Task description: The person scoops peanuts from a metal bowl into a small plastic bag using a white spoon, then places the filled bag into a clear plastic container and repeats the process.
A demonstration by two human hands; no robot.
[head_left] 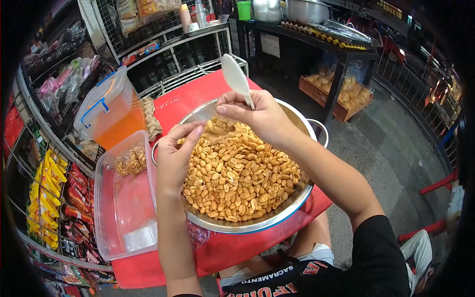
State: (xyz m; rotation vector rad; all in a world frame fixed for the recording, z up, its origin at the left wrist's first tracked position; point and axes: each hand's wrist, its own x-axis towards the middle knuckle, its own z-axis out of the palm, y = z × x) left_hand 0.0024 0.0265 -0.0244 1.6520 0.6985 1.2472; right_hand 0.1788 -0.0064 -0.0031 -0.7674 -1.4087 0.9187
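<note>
A wide metal colander (297,116) heaped with peanuts (242,173) stands in front of me. My right hand (260,116) grips a white plastic spoon (235,76), its bowl pointing up and away. Over the far side of the heap, a small clear plastic bag (216,126) with some peanuts in it hangs between my hands. The fingers and thumb of my left hand (179,148) pinch its left edge. My right thumb and forefinger are closed at its upper right edge. The bag's thin film is hard to make out against the peanuts.
On the red table (247,245), a clear plastic bin (101,198) at left holds filled peanut bags (131,161). Behind it stands a lidded container of orange liquid (118,119). Snack racks (54,193) line the left; a dark table (316,42) stands at back right above bread crates (341,94).
</note>
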